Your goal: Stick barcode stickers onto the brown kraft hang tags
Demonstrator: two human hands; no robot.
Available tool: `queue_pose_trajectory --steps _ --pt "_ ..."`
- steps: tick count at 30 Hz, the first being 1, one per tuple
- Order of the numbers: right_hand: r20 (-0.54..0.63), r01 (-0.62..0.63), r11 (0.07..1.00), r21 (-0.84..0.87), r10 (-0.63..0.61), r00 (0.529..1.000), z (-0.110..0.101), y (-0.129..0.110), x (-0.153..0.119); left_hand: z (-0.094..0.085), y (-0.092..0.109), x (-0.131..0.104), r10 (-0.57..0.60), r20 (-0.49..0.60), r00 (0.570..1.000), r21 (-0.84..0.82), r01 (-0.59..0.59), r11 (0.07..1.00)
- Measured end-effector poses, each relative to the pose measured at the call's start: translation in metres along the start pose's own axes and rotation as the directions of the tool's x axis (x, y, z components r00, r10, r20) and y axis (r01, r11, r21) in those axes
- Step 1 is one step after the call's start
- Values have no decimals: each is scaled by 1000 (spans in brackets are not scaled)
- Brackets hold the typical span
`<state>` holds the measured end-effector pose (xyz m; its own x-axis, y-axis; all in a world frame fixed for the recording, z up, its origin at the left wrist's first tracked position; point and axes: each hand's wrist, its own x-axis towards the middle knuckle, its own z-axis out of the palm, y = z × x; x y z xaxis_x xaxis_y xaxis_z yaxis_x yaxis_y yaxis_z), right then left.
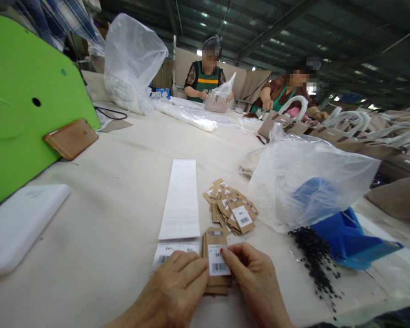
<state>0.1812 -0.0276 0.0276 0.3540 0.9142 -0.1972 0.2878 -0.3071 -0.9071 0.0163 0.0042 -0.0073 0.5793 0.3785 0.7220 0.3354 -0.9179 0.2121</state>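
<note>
A stack of brown cardboard hang tags (217,238) lies in front of me, the top one bearing a white price sticker (218,268) with a barcode. My right hand (258,278) has thumb and forefinger closed at the sticker's right edge. On the left of the stack, my left hand (181,284) lies with fingers stretched out, their tips against the tags' left edge. That hand partly covers the printed end of a folded strip of stickers (180,200), whose blank white side faces up farther away. Behind the stack is a loose pile of labelled tags (230,207).
Right of the tags are a clear plastic bag (304,177), a blue box (353,239) and black tag strings (314,255). At left stand a green board (30,105), a phone (71,139) and a white case (23,223). Two people work across the table, near handbags (348,136).
</note>
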Motion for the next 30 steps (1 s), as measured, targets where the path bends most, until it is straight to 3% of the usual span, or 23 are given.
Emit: queue_pose_trajectory --steps 6,13,20,24,26,27,30 --pt "-29 55 958 -281 -66 997 4 -1 -1 7 0 1 -1 -21 1000 63 2 998" --pt "-1 78 740 -668 -106 994 2 -14 0 7 -1 -1 -12 40 999 34 10 999" --pt "16 128 586 -800 -193 981 2 -21 -7 6 -2 -4 -28 102 994 0 29 1000" --pt "-69 78 538 -839 -248 966 -1 -14 -9 2 0 -3 -37 148 988 -24 41 999" --pt "-99 127 530 -838 -378 921 -2 -6 -9 -1 1 -2 -49 173 984 -42 58 997" --pt "-82 213 516 -830 -490 868 -2 -1 -8 -2 2 -1 -56 184 981 -47 66 997" --pt "52 541 377 -752 -784 619 3 13 -8 -3 3 0 -71 193 979 -56 83 995"
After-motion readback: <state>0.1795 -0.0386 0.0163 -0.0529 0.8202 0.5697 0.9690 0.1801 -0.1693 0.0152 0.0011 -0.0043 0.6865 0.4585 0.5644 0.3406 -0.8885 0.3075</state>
